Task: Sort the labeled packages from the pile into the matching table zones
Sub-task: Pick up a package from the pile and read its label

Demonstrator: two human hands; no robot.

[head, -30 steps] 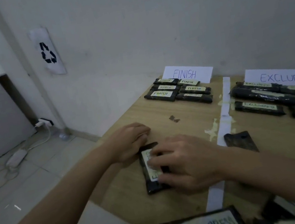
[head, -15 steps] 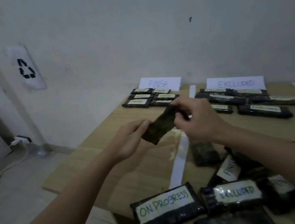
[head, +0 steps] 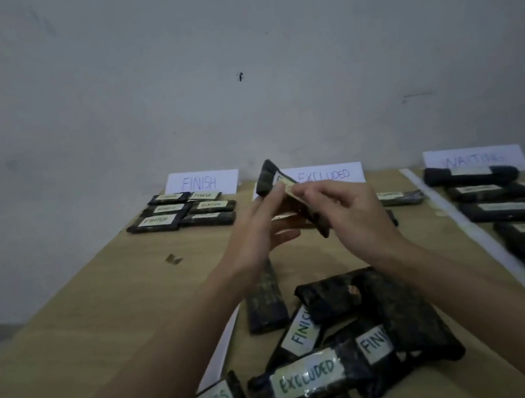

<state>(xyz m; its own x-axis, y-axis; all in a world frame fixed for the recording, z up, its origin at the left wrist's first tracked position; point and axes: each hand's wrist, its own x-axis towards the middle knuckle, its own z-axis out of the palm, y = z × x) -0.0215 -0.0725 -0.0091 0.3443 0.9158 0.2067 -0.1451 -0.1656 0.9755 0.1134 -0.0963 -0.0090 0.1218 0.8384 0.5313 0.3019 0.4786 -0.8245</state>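
Black-wrapped package, one item, held up over the middle of the desk between both hands and tilted on edge; its label is turned mostly away and cannot be read. Left hand supports it from below with open, extended fingers; right hand pinches its near end between thumb and fingertips. Status: in hand, not yet assigned to a zone.

Unsorted pile, at 6 o'clock from the held package, near edge of the desk: several overlapping black packages, labels reading FINISH (two), EXCLUDED (one) and a partly cut-off one ending "OGRESS"; at least two lie label-down. One loose package lies just beside the pile, face unseen.

FINISH zone, at 10 o'clock: six or so labelled packages laid in tidy rows before the sign.

EXCLUDED zone, at 12 to 1 o'clock: sign partly hidden by the hands; at least one package visible behind the right hand.

WAITING zone, at 3 o'clock: about five packages, blurred.

Assessment: sorting is well under way; the pile and the held item remain.
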